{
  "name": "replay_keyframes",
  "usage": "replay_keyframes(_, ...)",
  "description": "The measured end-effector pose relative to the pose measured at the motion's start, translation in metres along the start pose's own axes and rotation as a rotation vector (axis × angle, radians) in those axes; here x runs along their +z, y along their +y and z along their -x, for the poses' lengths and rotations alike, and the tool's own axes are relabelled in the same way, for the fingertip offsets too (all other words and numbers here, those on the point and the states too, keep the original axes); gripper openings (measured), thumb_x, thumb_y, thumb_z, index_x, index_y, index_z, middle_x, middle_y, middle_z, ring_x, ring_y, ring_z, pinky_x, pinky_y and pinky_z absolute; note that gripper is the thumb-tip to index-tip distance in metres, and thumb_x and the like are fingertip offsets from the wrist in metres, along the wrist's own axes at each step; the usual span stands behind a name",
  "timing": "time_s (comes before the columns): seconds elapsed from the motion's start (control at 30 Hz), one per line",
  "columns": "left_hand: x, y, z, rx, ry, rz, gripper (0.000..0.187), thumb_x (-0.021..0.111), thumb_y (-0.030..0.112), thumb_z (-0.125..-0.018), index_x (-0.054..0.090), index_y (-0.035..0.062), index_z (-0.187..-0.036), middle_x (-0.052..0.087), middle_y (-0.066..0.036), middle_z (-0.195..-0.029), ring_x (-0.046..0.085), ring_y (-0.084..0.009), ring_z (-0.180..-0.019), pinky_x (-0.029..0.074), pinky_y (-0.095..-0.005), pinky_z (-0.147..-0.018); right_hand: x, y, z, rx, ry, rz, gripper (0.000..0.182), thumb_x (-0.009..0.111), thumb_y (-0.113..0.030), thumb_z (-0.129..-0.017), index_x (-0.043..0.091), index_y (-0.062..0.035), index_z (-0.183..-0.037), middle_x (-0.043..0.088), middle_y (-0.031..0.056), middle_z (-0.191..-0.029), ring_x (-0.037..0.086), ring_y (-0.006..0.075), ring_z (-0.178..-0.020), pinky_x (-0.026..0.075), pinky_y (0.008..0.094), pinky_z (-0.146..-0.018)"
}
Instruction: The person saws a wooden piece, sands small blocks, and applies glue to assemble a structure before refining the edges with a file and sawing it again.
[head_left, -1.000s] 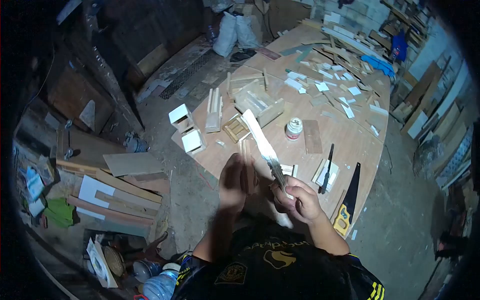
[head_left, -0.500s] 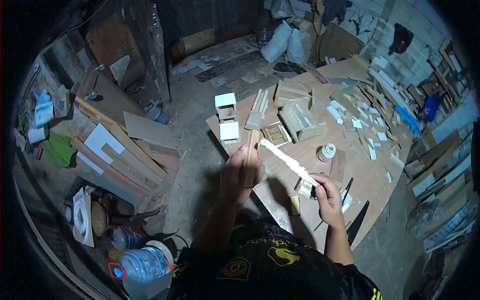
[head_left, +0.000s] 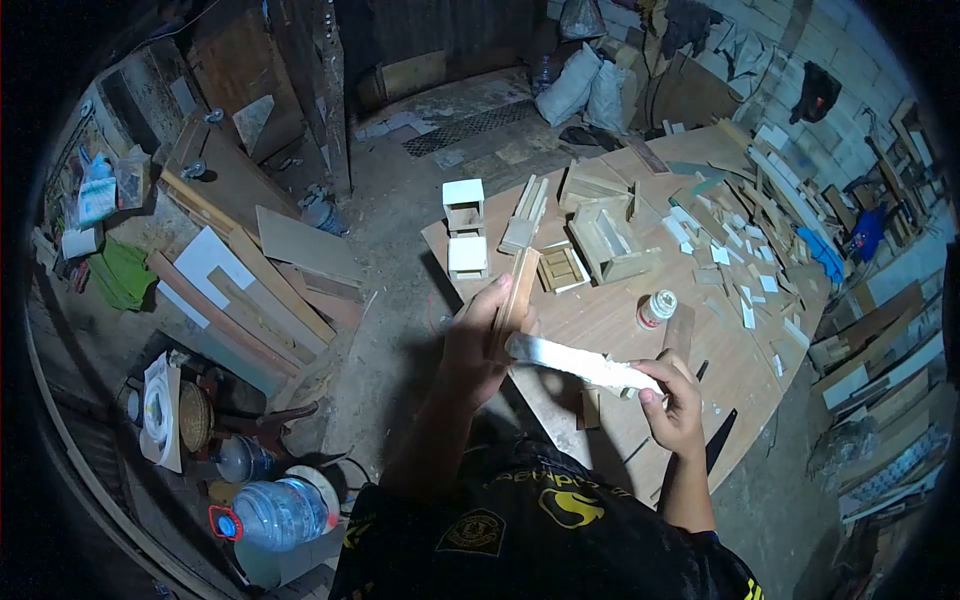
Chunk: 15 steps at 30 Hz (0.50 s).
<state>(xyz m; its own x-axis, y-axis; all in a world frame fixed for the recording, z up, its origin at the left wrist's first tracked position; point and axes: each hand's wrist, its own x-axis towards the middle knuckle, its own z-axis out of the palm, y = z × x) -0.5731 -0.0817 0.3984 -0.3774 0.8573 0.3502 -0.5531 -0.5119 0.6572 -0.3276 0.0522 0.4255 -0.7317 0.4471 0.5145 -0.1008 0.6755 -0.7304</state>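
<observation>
My left hand [head_left: 478, 335] is wrapped round a narrow wooden piece [head_left: 518, 292] that stands tilted above the table's near left edge. Between the thumb and fingers of my right hand [head_left: 676, 403] is the right end of a long white strip [head_left: 585, 365] with a rough, glue-like coating. The strip's rounded left end meets or nearly meets the lower part of the wooden piece, close to my left fingers. An open jar [head_left: 657, 309] with a whitish rim stands on the table beyond my right hand.
On the wooden table [head_left: 600, 321] are two small white-topped boxes [head_left: 467, 254], a wooden frame assembly [head_left: 606, 244], many offcuts [head_left: 728, 254] and a dark saw blade [head_left: 720, 437]. A large water bottle [head_left: 277, 515] is at the lower left. Boards [head_left: 250, 300] lean at the left.
The white strip has swung from a steep slant to nearly level, its left end moving down to the lower part of the wooden piece. The wooden piece leans further right. The view has shifted slightly.
</observation>
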Motion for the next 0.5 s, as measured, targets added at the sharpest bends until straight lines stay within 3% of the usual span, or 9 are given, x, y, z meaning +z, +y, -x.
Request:
replay_keyframes(0.03, -0.001, 0.001, -0.003, -0.207, -0.053, 0.380, 0.055, 0.063, 0.010, -0.089, 0.038, 0.0091, -0.138, 0.048, -0.003, -0.087, 0.048, -0.0115, -0.073, 0.043, -0.0327, -0.066, -0.003, 0.000, 0.002, -0.007, -0.015, 0.016, 0.027, 0.063, -0.008, -0.082, 0.066, -0.0009, -0.107, 0.057, 0.0090, -0.079, 0.049, 0.0176, -0.068, 0.038, 0.0283, -0.060)
replay_keyframes(0.07, 0.002, -0.001, -0.002, -0.209, -0.053, 0.383, 0.055, 0.063, 0.010, -0.089, 0.038, 0.0091, -0.138, 0.048, -0.003, -0.087, 0.048, -0.0115, -0.073, 0.043, -0.0327, -0.066, -0.005, 0.000, 0.003, -0.012, -0.030, 0.031, 0.027, 0.063, -0.008, -0.081, 0.066, -0.0009, -0.107, 0.057, 0.0091, -0.079, 0.049, 0.0172, -0.068, 0.038, 0.0280, -0.060)
replay_keyframes(0.13, 0.018, -0.006, -0.002, 0.006, -0.023, 0.003, 0.037, 0.057, 0.020, -0.094, 0.046, 0.0051, -0.126, 0.046, -0.001, -0.075, 0.045, -0.0122, -0.065, 0.040, -0.0315, -0.062, -0.006, 0.000, 0.004, 0.006, -0.016, 0.044, 0.026, 0.063, -0.008, -0.081, 0.066, -0.0008, -0.106, 0.056, 0.0088, -0.078, 0.048, 0.0169, -0.067, 0.038, 0.0278, -0.060)
replay_keyframes(0.17, 0.036, -0.001, -0.004, 0.003, -0.025, 0.006, 0.037, 0.057, 0.020, -0.094, 0.046, 0.0051, -0.126, 0.046, -0.001, -0.075, 0.045, -0.0122, -0.065, 0.040, -0.0315, -0.062, -0.006, 0.000, 0.004, 0.022, -0.003, 0.055, 0.026, 0.063, -0.009, -0.081, 0.066, -0.0007, -0.106, 0.056, 0.0085, -0.077, 0.048, 0.0166, -0.066, 0.037, 0.0277, -0.059)
replay_keyframes(0.23, 0.074, 0.013, -0.008, -0.201, 0.544, -0.248, 0.023, 0.046, 0.028, -0.098, 0.050, 0.0060, -0.104, 0.041, 0.001, -0.063, 0.041, -0.0130, -0.057, 0.037, -0.0299, -0.057, -0.006, -0.001, 0.004, 0.046, 0.056, 0.067, 0.025, 0.063, -0.009, -0.081, 0.067, -0.0005, -0.105, 0.055, 0.0082, -0.077, 0.047, 0.0165, -0.066, 0.037, 0.0277, -0.058)
replay_keyframes(0.37, 0.048, 0.002, -0.005, -0.098, 0.270, -0.166, 0.030, 0.039, 0.033, -0.101, 0.050, 0.0054, -0.103, 0.041, 0.001, -0.061, 0.040, -0.0128, -0.054, 0.036, -0.0282, -0.056, -0.010, 0.008, 0.011, 0.029, 0.161, 0.069, 0.025, 0.063, -0.010, -0.081, 0.067, -0.0004, -0.104, 0.054, 0.0077, -0.075, 0.047, 0.0164, -0.065, 0.036, 0.0279, -0.057)
replay_keyframes(0.43, 0.039, 0.000, -0.012, -0.287, 0.365, 0.031, 0.041, 0.037, 0.034, -0.101, 0.048, 0.0024, -0.124, 0.045, 0.001, -0.061, 0.040, -0.0117, -0.054, 0.038, -0.0260, -0.059, -0.010, 0.005, 0.012, 0.003, 0.128, 0.044, 0.025, 0.063, -0.009, -0.081, 0.067, -0.0009, -0.104, 0.054, 0.0078, -0.075, 0.047, 0.0164, -0.064, 0.037, 0.0282, -0.057)
replay_keyframes(0.47, 0.028, 0.000, -0.014, -0.280, 0.120, 0.199, 0.045, 0.044, 0.030, -0.100, 0.040, -0.0018, -0.132, 0.049, -0.001, -0.070, 0.045, -0.0119, -0.060, 0.041, -0.0280, -0.063, -0.008, 0.002, 0.011, 0.001, 0.081, 0.050, 0.025, 0.063, -0.010, -0.081, 0.067, -0.0012, -0.104, 0.054, 0.0078, -0.075, 0.047, 0.0164, -0.064, 0.036, 0.0282, -0.056)
replay_keyframes(0.5, 0.027, -0.007, -0.011, -0.283, 0.117, 0.199, 0.045, 0.044, 0.030, -0.100, 0.040, -0.0018, -0.132, 0.049, -0.001, -0.070, 0.045, -0.0119, -0.060, 0.041, -0.0280, -0.063, -0.006, -0.001, 0.010, -0.001, 0.033, 0.057, 0.024, 0.063, -0.010, -0.081, 0.067, -0.0014, -0.104, 0.054, 0.0078, -0.075, 0.046, 0.0164, -0.064, 0.036, 0.0283, -0.056)
